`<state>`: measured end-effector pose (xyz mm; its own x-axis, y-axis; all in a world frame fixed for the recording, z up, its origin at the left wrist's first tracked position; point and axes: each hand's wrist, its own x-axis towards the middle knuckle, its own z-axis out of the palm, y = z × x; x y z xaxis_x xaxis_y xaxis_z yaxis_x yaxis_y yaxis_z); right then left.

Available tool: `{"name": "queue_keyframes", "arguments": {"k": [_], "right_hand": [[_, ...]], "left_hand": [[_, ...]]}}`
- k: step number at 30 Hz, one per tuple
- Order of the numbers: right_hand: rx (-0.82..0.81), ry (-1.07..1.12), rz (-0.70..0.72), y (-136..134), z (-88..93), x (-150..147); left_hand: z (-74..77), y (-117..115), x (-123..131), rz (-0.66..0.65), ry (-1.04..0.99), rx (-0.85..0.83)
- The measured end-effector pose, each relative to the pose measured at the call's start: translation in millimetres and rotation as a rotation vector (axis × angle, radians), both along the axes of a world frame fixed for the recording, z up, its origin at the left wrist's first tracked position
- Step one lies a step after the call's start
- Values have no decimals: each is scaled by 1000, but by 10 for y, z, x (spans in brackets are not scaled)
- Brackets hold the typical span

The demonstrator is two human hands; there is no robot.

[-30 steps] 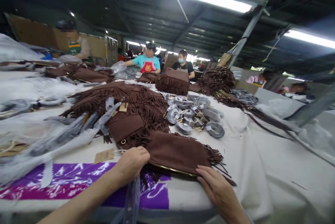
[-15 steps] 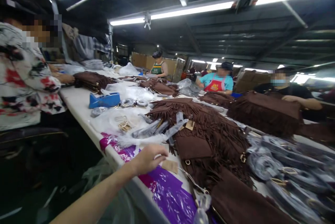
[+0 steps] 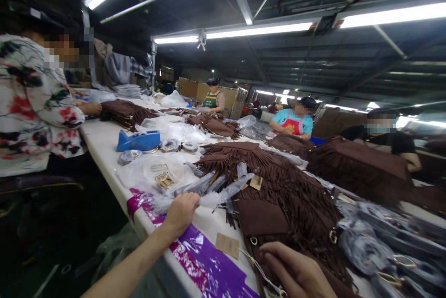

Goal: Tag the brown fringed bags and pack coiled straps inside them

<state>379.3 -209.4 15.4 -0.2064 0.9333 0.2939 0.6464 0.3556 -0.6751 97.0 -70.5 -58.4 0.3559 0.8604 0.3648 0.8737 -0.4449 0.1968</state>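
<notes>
My left hand (image 3: 183, 212) is at the table's near edge, fingers curled down beside a frosted plastic wrap (image 3: 225, 191); its fingertips are hidden, so what they hold cannot be made out. My right hand (image 3: 299, 270) hovers low over a brown fringed suede bag (image 3: 261, 216), its fingers stretched out and holding nothing visible. Between the hands, a kraft paper tag (image 3: 227, 245) lies on the white tabletop, tied by a white string (image 3: 256, 265) running toward the right hand. Purple glossy film (image 3: 212, 261) spreads along the front edge.
A blue tape dispenser (image 3: 138, 141) stands farther back beside plastic-wrapped coils (image 3: 170, 144). Several wrapped straps (image 3: 369, 242) lie at the right. More brown bags (image 3: 358, 163) are piled beyond. A co-worker in a floral top (image 3: 38, 102) is at the left; others work across the table.
My left hand has moved left, away from the paper tag, to the plastic wrap. My right hand has come into view at the lower right. The tag stays on the table.
</notes>
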Motion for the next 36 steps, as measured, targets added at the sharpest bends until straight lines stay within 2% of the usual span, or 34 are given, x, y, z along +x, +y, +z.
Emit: {"name": "queue_keyframes", "arguments": {"k": [5,7,11,13,16,21,26,29,32,36], "right_hand": [[23,182,-135,420,-22,-145],[35,185,-172,555,-21,-179],[193,129,-256,774,-40,-221],[223,137,-270,861,-50,-234],[211,146,-226,957,-20,-284],[165,152,-65,1017,50,-487],[-93,416,37,1087,-77,-623],[-189,492,57,1116,-144,-623],[-149,480,5,1116,-121,-600],[-46,352,-25,1134,3,-618]], "left_hand": [[-10,3,-6,-17,-60,11],[-22,9,-4,-32,-86,11],[-72,19,-18,-64,-155,27],[-92,19,-27,-99,-191,59],[-104,17,-35,-158,-225,108],[-117,23,-31,-173,-240,141],[-138,24,-23,-183,-239,138],[-130,15,-18,-179,-227,119],[-101,-3,-7,-185,-189,103],[-46,-37,14,-189,-113,58]]}}
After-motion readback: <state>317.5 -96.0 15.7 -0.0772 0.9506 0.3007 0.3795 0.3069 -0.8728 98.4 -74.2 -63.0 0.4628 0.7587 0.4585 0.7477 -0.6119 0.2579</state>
